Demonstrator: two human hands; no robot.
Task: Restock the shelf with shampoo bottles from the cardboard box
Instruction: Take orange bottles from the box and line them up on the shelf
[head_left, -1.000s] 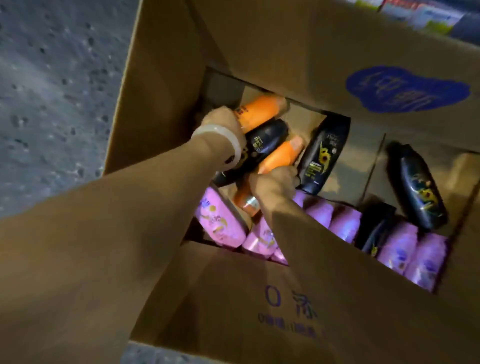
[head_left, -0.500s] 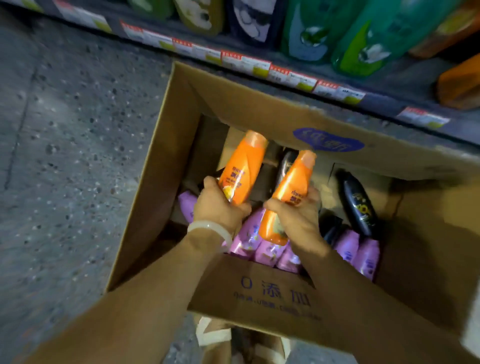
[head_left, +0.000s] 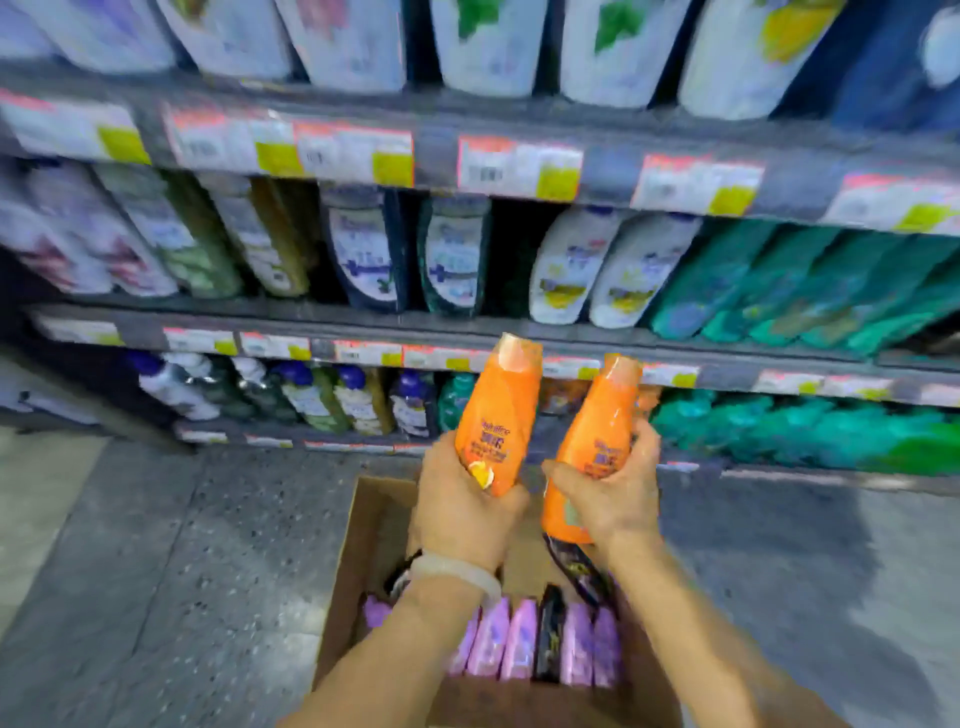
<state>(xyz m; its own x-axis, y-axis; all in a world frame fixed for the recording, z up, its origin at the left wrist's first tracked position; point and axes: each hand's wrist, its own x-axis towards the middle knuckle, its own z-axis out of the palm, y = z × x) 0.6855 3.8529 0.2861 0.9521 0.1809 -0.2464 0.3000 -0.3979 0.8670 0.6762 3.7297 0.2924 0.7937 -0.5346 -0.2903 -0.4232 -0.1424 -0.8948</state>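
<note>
My left hand (head_left: 460, 512) grips an orange shampoo bottle (head_left: 497, 415) by its lower end, cap pointing up. My right hand (head_left: 615, 491) holds a second orange shampoo bottle (head_left: 595, 441) the same way, just to the right. Both bottles are raised above the open cardboard box (head_left: 363, 551) on the floor, in front of the low shelf (head_left: 727, 376). Inside the box lie several pink bottles (head_left: 519, 642) and a black bottle (head_left: 550, 631).
Three shelf levels hold rows of bottles: white ones on top, mixed white, dark and green ones (head_left: 779, 283) in the middle, green and blue-capped ones (head_left: 353, 397) below. Price tags (head_left: 519, 166) line the shelf edges. Speckled grey floor (head_left: 182, 571) surrounds the box.
Both hands have lifted the two orange bottles out of the box and up to shelf height. The view has tilted up from the box to the shelves.
</note>
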